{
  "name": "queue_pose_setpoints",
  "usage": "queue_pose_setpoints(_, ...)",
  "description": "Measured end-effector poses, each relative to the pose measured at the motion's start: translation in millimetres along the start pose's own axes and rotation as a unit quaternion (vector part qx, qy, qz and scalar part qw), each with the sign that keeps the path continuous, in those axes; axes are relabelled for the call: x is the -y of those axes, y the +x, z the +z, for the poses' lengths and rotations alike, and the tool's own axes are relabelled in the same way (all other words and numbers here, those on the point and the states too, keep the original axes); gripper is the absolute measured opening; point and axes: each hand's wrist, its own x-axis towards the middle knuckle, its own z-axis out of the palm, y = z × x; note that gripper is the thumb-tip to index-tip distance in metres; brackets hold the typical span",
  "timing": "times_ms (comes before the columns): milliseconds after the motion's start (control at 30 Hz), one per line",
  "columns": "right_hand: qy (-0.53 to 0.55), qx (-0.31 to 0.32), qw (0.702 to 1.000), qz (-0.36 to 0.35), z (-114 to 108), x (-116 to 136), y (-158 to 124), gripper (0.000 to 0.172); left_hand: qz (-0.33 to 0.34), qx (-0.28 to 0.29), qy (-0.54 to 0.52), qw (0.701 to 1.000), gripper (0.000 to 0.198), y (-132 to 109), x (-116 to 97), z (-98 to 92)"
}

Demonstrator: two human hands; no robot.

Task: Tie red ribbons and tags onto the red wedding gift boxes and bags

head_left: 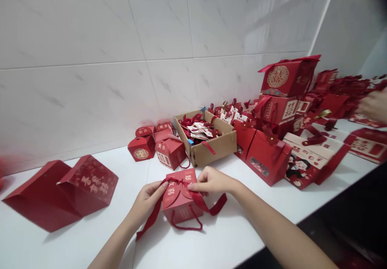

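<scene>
A small red gift box [183, 212] with pale lettering and a twisted cord handle sits on the white table in front of me. Across its top runs a dark red ribbon [215, 209], crossed near the middle, its two tails hanging down on either side. My left hand [150, 196] pinches the ribbon at the box's left edge. On the right, thumb and fingers of my right hand [208, 182] are closed on the ribbon over the lid. Part of the crossing is hidden by my fingers.
Behind the box stands a cardboard tray [216, 146] of ribbons and cards. Small red boxes [171, 152] are beside it. Two red cartons [75, 192] stand left. Gift bags [267, 156] and stacked boxes [282, 79] line the right. Another person's hand [375, 104] shows far right.
</scene>
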Motion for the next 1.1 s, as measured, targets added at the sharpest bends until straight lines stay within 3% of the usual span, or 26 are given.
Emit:
queue_pose_setpoints(367,0.057,0.050,0.997,0.006,-5.2,0.6,-0.6,0.050,0.029,-0.011,0.024,0.999,0.042,1.5,3.9,2.3)
queue_pose_setpoints(833,0.244,0.006,0.969,-0.047,-12.2,7.3,-7.1,0.031,0.029,-0.010,0.017,0.999,0.042,3.1,11.0,6.7)
queue_pose_setpoints(1100,0.258,0.040,0.963,-0.061,-14.1,9.2,-13.0,0.042,0.057,0.015,0.011,0.998,0.036,-3.5,12.6,12.5)
